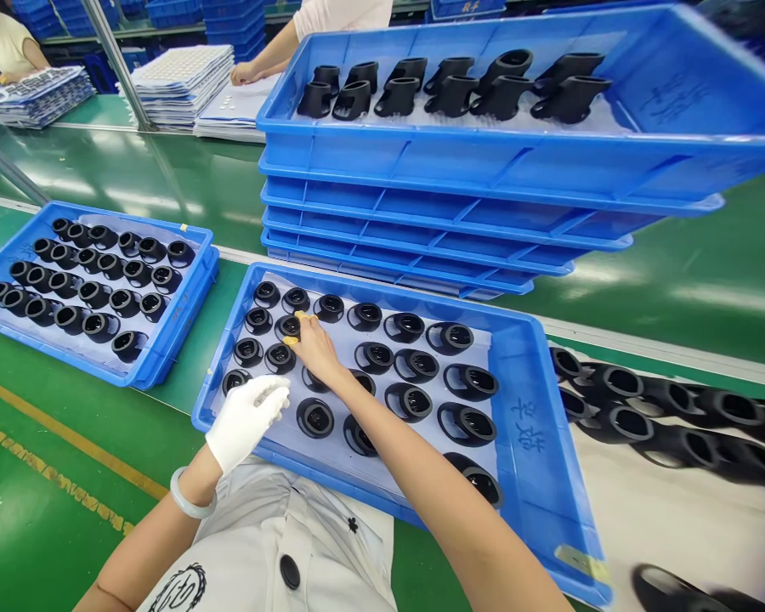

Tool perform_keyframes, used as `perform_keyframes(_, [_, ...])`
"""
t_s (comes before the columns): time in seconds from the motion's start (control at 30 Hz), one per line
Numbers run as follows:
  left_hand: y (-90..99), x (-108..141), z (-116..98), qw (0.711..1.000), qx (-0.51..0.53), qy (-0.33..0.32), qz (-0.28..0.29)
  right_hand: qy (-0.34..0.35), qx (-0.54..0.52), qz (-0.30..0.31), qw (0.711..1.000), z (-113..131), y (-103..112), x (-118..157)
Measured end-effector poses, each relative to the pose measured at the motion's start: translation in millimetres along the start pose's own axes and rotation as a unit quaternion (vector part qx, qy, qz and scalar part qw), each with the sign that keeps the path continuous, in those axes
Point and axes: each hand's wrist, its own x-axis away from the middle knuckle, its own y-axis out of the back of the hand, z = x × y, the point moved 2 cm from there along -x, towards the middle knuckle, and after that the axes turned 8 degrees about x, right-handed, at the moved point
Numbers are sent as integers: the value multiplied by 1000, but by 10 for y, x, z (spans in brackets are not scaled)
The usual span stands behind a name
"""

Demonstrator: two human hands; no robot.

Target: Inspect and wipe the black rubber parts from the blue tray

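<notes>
A black cup-shaped part [288, 327] is being pinched by the right hand [314, 348], thumb and fingertip on its rim, with yellow finger covers [291, 341] on both. It's sitting near the far left corner of a blue tray [535, 450], among rows of similar parts laid on a pale sheet [433, 446]. The left hand [247, 421], white-gloved, is kept flat with the fingers pressed together, right over the parts; whether any are touched can't really be told. Longer black parts are lined up in a stacked tray [459, 144] ahead, and more cups are laid out in a side tray [188, 327], on a green bench [57, 518]. A co-worker's hand [246, 74] is rested by paper stacks [178, 85].
</notes>
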Motion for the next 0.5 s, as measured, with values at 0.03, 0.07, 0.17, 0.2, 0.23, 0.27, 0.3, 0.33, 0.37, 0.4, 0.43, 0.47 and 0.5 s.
perform_keyframes(0.03, [-13, 0, 18, 1000, -6, -1, 9, 2, 10, 2, 1000, 7, 2, -1])
perform_keyframes(0.07, [-24, -2, 31, 1000, -12, -3, 16, 4, 19, 4, 1000, 6, 13, 4])
perform_keyframes(0.17, [-39, -15, 39, 999, -28, -6, 28, 6, 46, -2, 999, -63, 105, 73])
perform_keyframes(0.2, [-37, -22, 34, 999, -32, -7, 29, 3, 57, -9, 998, -113, 152, 119])
perform_keyframes(0.23, [-32, -30, 29, 999, -35, -8, 29, -1, 70, -19, 997, -178, 205, 175])
perform_keyframes(0.27, [-27, -39, 25, 999, -37, -9, 28, -9, 85, -32, 996, -256, 262, 240])
perform_keyframes(0.3, [-22, -47, 24, 999, -41, -11, 27, -19, 103, -47, 993, -343, 318, 310])
perform_keyframes(0.33, [-19, -54, 26, 999, -45, -12, 26, -33, 122, -61, 990, -436, 370, 382])
perform_keyframes(0.37, [-19, -60, 30, 998, -51, -14, 26, -49, 141, -74, 986, -531, 415, 452])
perform_keyframes(0.4, [-22, -66, 37, 998, -57, -15, 28, -66, 161, -85, 981, -623, 448, 516])
perform_keyframes(0.43, [-27, -73, 46, 997, -66, -17, 31, -83, 179, -93, 976, -708, 469, 571])
perform_keyframes(0.47, [-32, -85, 53, 996, -80, -21, 35, -98, 195, -96, 971, -784, 477, 614])
perform_keyframes(0.5, [-36, -106, 58, 994, -103, -30, 37, -107, 208, -95, 968, -848, 471, 644])
